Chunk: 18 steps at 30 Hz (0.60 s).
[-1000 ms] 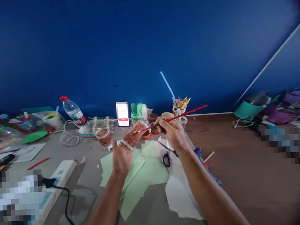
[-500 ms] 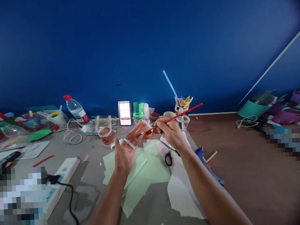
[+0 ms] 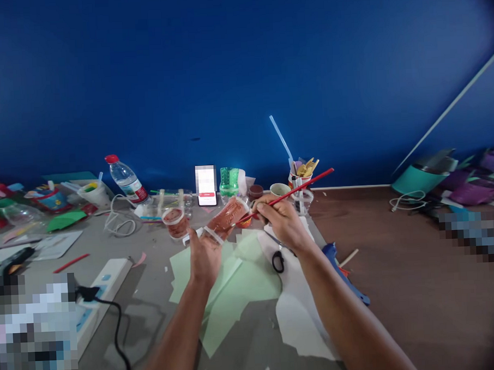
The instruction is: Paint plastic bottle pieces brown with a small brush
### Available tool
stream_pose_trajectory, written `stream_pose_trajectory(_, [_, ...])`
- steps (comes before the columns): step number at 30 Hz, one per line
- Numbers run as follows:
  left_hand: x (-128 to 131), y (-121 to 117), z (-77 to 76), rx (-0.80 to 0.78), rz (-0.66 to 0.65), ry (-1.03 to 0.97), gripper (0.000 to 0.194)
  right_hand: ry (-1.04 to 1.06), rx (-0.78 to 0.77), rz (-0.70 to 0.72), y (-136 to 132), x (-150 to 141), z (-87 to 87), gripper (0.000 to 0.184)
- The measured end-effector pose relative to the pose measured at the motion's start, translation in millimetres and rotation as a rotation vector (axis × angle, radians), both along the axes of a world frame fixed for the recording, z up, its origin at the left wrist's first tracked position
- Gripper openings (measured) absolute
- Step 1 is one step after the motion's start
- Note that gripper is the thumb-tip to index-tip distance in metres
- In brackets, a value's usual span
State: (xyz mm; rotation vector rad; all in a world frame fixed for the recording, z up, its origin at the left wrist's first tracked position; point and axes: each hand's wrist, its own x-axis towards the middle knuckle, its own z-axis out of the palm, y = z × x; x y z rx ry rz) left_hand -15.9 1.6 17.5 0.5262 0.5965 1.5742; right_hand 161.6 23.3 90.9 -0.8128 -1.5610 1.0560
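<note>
My left hand [image 3: 205, 256] is closed round the lower end of a clear plastic bottle piece [image 3: 227, 216] coated in reddish-brown paint, tilted up to the right. In my right hand [image 3: 279, 216] is a long red paintbrush [image 3: 306, 184], pinched near its front. The brush tip meets the painted side of the bottle piece. Just left of it stands a small clear cup [image 3: 175, 223], also smeared brown. Behind my right hand are a jar of dark brown paint [image 3: 255, 192] and a pale paper cup [image 3: 280, 190].
Green paper sheets [image 3: 251, 277], white paper [image 3: 300, 319] and scissors [image 3: 277, 261] lie below my hands. A phone [image 3: 206, 187] stands behind. A water bottle [image 3: 128, 182] and a power strip [image 3: 104, 284] are to the left, a blue glue gun-like tool [image 3: 349, 281] to the right.
The brush tip has shifted slightly down and left along the bottle piece, and the piece has turned a little in my left hand.
</note>
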Motion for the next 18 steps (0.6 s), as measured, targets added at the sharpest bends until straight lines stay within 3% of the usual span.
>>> stream_pose_trajectory(5, [-11.6, 4.5, -7.5, -0.050, -0.084, -0.027, 0.078, 0.046, 0.017, 0.015, 5.2, 3.3, 0.5, 0.021])
stream_pose_trajectory(11, [-14.7, 3.9, -11.4, -0.082, -0.104, -0.021, 0.075, 0.132, 0.034, -0.134, 12.4, 11.6, -1.0, 0.019])
stream_pose_trajectory(15, [-13.1, 2.9, -9.2, -0.083, -0.124, -0.014, 0.075, 0.065, 0.037, -0.036, 12.0, 12.9, -0.9, 0.020])
stream_pose_trajectory(18, [-13.6, 2.4, -11.3, -0.080, -0.098, 0.005, 0.075, 0.043, 0.066, -0.122, 13.9, 14.8, -2.5, 0.019])
